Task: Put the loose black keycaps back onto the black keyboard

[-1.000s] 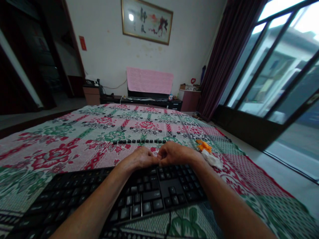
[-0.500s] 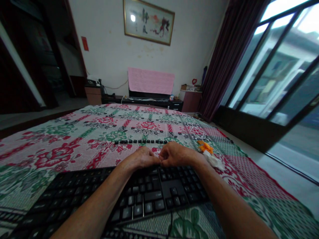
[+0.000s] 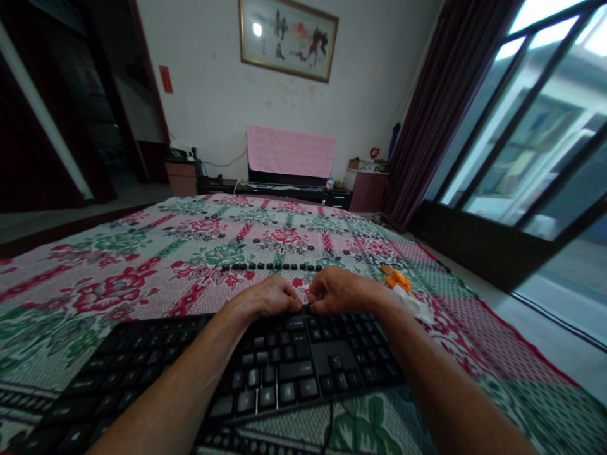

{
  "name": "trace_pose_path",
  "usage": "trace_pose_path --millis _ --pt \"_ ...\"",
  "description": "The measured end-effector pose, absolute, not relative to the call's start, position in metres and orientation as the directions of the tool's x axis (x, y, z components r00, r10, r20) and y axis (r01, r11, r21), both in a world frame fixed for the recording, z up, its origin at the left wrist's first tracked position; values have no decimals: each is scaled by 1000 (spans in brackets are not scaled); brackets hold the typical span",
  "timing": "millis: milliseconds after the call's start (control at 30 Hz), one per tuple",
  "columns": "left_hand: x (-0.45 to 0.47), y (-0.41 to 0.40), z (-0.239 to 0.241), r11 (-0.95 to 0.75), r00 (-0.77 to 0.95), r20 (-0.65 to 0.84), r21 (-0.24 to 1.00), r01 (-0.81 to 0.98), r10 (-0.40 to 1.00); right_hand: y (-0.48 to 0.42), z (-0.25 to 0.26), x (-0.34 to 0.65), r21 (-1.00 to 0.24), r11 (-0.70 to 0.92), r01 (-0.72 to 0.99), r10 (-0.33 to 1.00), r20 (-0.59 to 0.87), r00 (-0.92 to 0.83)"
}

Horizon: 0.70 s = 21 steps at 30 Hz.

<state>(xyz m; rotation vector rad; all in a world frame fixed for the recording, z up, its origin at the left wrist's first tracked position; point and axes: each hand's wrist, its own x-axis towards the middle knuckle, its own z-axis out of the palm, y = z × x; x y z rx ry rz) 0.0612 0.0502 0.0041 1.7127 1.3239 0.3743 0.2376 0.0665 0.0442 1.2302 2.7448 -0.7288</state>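
Observation:
A black keyboard [image 3: 265,370] lies on a floral cloth [image 3: 142,272] in front of me. My left hand [image 3: 265,298] and my right hand [image 3: 339,292] rest side by side at the keyboard's far edge, fingers curled and pinched together where they meet. What they pinch is too small to make out. A row of loose black keycaps [image 3: 272,267] sits on the cloth just beyond my hands.
An orange item [image 3: 397,280] and a white crumpled piece [image 3: 416,304] lie on the cloth right of my right hand. Past the cloth stand a low dark cabinet with a pink cover [image 3: 290,151], a framed picture [image 3: 288,39], and glass doors [image 3: 531,145] with a curtain.
My hands have stayed together at the keyboard's far edge; only the view has shifted slightly.

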Motion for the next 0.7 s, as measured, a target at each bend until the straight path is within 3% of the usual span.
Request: trace_pose_path --millis 233,500,700 --pt "64 47 8 1 364 -290 783 623 885 64 46 232 -314 594 741 708 -234 -667" --pt "61 54 -4 -33 364 -253 780 624 897 43 62 212 -99 542 835 811 -198 -550" --pt "60 55 -5 -11 347 -266 780 625 900 47 59 214 -134 573 809 785 -196 -588"
